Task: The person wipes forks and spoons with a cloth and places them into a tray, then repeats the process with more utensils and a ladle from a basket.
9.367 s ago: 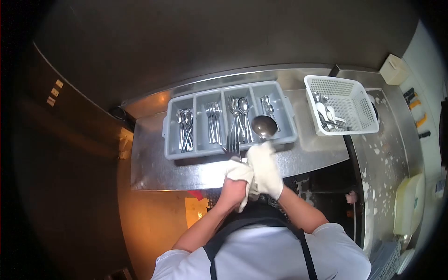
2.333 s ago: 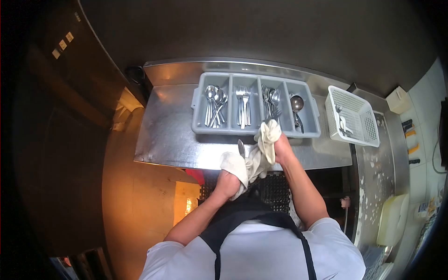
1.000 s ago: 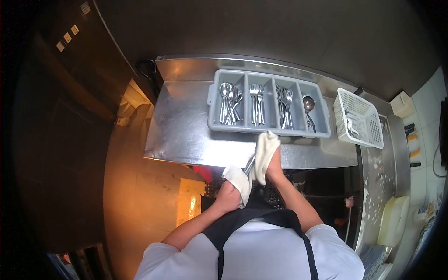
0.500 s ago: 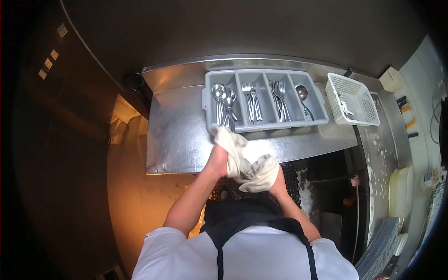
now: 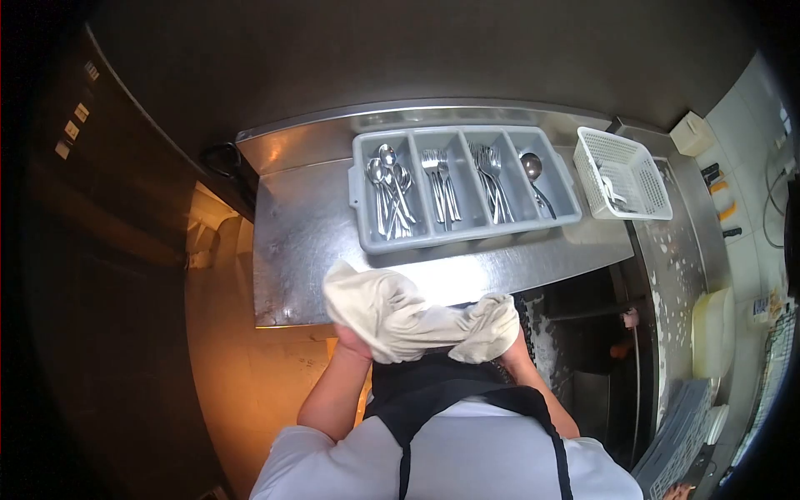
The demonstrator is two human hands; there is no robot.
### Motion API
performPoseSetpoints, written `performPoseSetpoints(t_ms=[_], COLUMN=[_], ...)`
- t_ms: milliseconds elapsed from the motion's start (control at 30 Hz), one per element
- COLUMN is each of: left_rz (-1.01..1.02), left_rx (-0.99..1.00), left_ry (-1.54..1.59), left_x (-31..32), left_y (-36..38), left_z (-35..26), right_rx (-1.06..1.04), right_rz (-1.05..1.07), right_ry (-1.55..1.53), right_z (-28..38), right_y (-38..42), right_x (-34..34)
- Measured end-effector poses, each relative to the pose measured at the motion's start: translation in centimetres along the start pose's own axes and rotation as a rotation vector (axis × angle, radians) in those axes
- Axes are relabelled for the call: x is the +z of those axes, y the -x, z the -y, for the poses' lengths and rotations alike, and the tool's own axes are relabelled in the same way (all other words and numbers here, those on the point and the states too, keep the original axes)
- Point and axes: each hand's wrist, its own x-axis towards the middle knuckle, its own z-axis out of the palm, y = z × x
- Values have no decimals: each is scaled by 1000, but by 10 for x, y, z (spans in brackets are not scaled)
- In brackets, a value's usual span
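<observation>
A cream cloth (image 5: 392,312) stretches between my two hands in front of the counter's near edge. My left hand (image 5: 353,342) grips its left end, with the fingers mostly hidden under the fabric. At the other end, bunched cloth covers most of my right hand (image 5: 514,353), which holds it. Beyond them on the counter, a grey cutlery tray (image 5: 467,236) has four compartments. Spoons (image 5: 390,192) lie in the leftmost one, forks (image 5: 440,187) in the second and more forks (image 5: 493,183) in the third. A ladle-like large spoon (image 5: 532,171) rests in the rightmost.
The steel counter (image 5: 292,225) meets a dark wall at the back. Right of the tray stands a white perforated basket (image 5: 667,204) with a few pieces inside. Knives (image 5: 727,211) hang on the tiled wall at right, above a wet steel surface (image 5: 671,275).
Both hands have drawn back toward my body with the cloth, its left end now spread wider. The spoons in the left compartment have shifted and lie fanned differently.
</observation>
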Motion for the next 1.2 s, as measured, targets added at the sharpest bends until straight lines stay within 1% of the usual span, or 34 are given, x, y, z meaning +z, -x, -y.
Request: performPoseSetpoints(t_ms=[33,100,167,233,267,300,367,433,500,567,633,667,767,800,867,900,933,967,1033,1100,1167,1200], left_rz=[-43,-37,-25,0,10,23,47,79,130,183,214,107,322,373,329,234,161,90,-10,320,352,219], left_rx=[89,144,177,183,182,172,121,42,-72,-180,-263,-279,-261,-286,-197,-84,-45,-3,-59,-35,-6,5], left_ry=[40,39,41,28,22,17,20,18,15,14,12,79,-226,-214,-162,-118,-73,-31,47,-479,-649,-556], left_x=[-2,1,7,14,19,23,30,39,47,56,63,69,35,36,40,45,45,44,34,19,15,15], left_y=[3,14,29,43,50,54,62,67,69,73,77,83,92,89,88,91,93,95,93,77,73,77], left_z=[-4,-16,-30,-43,-49,-52,-56,-57,-55,-57,-63,-63,-71,-77,-79,-73,-72,-70,-76,-83,-82,-78], right_rx=[-112,-340,-84,87,-89,-131,-265,-370,-467,-352,-232,-171,-92,-4,18,31,-21,-32,-56,-118,-166,-288], right_rz=[115,354,422,443,339,254,238,280,256,211,231,240,56,25,42,48,15,37,84,46,22,38], right_ry=[270,810,1099,1354,1266,1202,1110,1113,1238,1355,1537,1626,1507,1444,1456,1462,1448,1439,1417,1358,1280,1309], right_z=[-1,13,47,65,63,77,91,101,89,78,48,44,30,34,39,40,27,24,16,29,52,61], right_y=[-8,-23,-26,-38,-45,-51,-68,-90,-128,-166,-213,-224,-228,-229,-226,-224,-233,-236,-243,-232,-214,-209], right_x=[-6,-5,6,10,15,35,73,114,144,172,176,182,193,195,198,196,188,185,178,183,189,187])
